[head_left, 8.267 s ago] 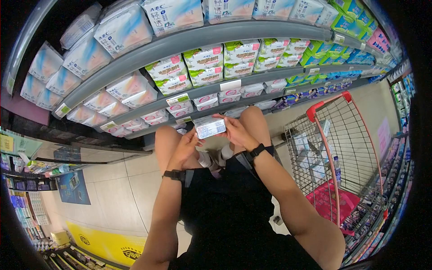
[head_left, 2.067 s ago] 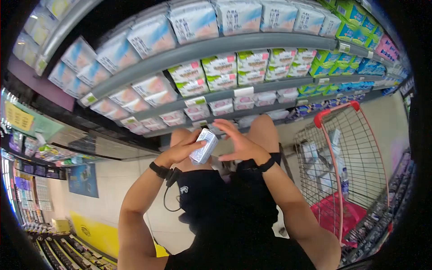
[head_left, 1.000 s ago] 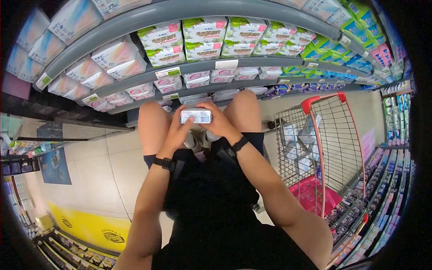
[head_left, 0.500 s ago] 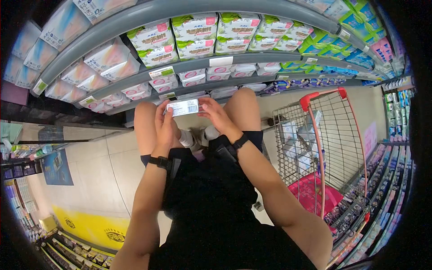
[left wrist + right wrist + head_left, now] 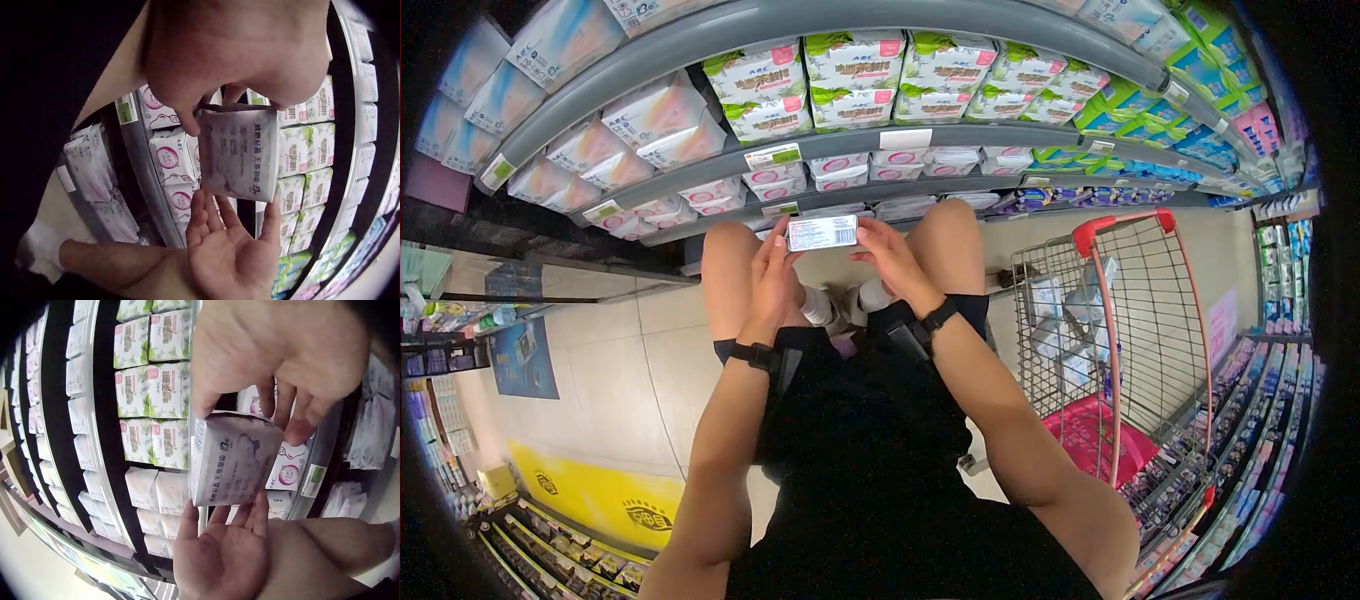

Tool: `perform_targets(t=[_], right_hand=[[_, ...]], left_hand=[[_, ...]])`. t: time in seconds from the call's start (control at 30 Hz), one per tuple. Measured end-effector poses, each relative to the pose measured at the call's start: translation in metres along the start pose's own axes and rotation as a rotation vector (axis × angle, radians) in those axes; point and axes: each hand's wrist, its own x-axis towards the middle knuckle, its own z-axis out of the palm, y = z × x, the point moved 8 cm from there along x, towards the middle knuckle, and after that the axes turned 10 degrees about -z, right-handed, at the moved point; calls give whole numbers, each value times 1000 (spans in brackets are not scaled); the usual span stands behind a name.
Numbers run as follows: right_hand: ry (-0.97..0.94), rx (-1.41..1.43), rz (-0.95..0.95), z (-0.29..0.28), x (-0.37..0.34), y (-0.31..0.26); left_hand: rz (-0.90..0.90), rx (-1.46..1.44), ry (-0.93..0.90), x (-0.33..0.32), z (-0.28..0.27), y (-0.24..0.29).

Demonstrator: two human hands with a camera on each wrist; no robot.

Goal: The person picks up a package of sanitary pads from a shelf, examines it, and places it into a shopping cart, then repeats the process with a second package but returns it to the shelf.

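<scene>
A small white pack of sanitary pads is held level above the knees, its printed barcode side facing up in the head view. My left hand grips its left end and my right hand its right end. In the left wrist view, the pack's broad printed face stands between the left hand above and the right hand below. From the right wrist, the pack shows grey-white with dark lettering, pinched at its ends by fingers and thumbs.
Curved shelves of stacked pad packs rise just in front of the knees. Green-and-white packs fill the middle tier. A wire shopping cart stands to the right with several packs inside. A yellow floor sticker lies behind left.
Two seconds ago the left hand alone held the pack tilted, the right hand spread beside it. Both hands then gripped it; over the last half second it has levelled and shifted slightly right.
</scene>
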Motion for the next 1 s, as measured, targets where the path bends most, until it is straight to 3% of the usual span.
perform_targets(t=[0.47, 0.67, 0.77, 1.0], right_hand=[[126, -186, -41, -12, -1, -11], [138, -140, -23, -16, -2, -16], [168, -124, -25, -17, -3, -17], [188, -174, 6, -22, -3, -15]], left_hand=[[-120, 102, 6, 7, -8, -30], [-120, 164, 47, 0, -1, -19], [-98, 355, 76, 4, -5, -25], [-89, 374, 50, 3, -1, -24]])
